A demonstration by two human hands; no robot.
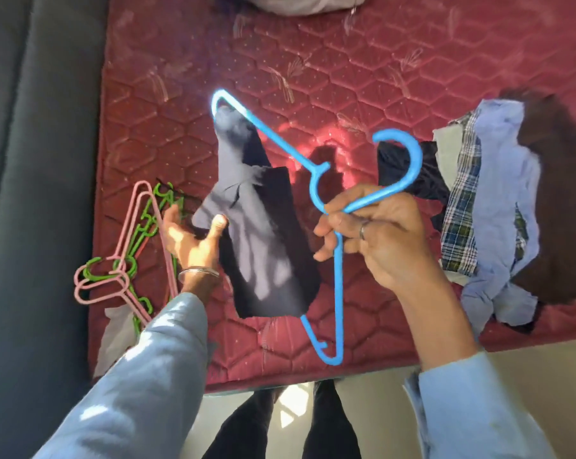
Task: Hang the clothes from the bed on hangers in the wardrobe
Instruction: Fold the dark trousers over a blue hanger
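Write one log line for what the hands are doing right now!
right hand: grips blue hanger | left hand: pinches dark garment on hanger | clothes pile: on bed

One wide-angle camera on the person's head looks steeply down and forward, close over both forearms. The near edge of the bed (313,376) crosses the lower frame, with floor (512,352) and the person's legs (247,425) below it; the mattress runs to the far edge.
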